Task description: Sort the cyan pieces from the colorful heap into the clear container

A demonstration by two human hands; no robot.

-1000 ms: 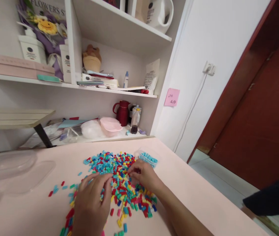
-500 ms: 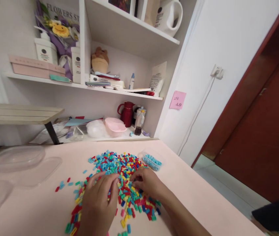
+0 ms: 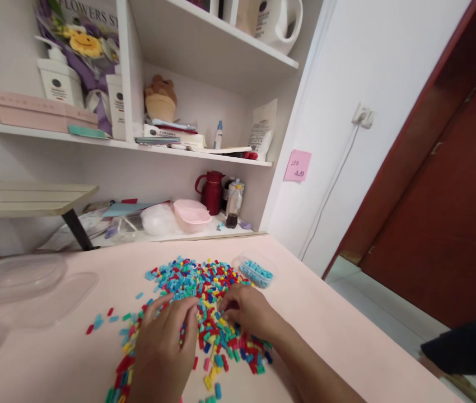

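Small plastic building bricks (image 3: 204, 280) in blue, red, yellow and green lie in a loose heap on the pink tabletop. My left hand (image 3: 166, 341) rests over the heap's left side, fingers bent and thumb apart, with bricks showing between thumb and forefinger. Over the right side, my right hand (image 3: 246, 310) is curled with its fingertips down among the bricks. Whatever its fingers pinch is hidden. Beyond that hand stands a small clear tub (image 3: 257, 272) containing light-blue bricks.
Clear plastic containers (image 3: 19, 274) and a flat clear lid (image 3: 59, 296) lie at the left. Behind the table, a pink bowl (image 3: 191, 215), a red jug (image 3: 211, 193) and a bottle (image 3: 234, 207) stand below the shelves. A person's dark-clothed leg (image 3: 465, 344) shows at lower right.
The view has shifted slightly, so most things sit a little further left. Both hands keep nearly the same place and pose over the bricks.
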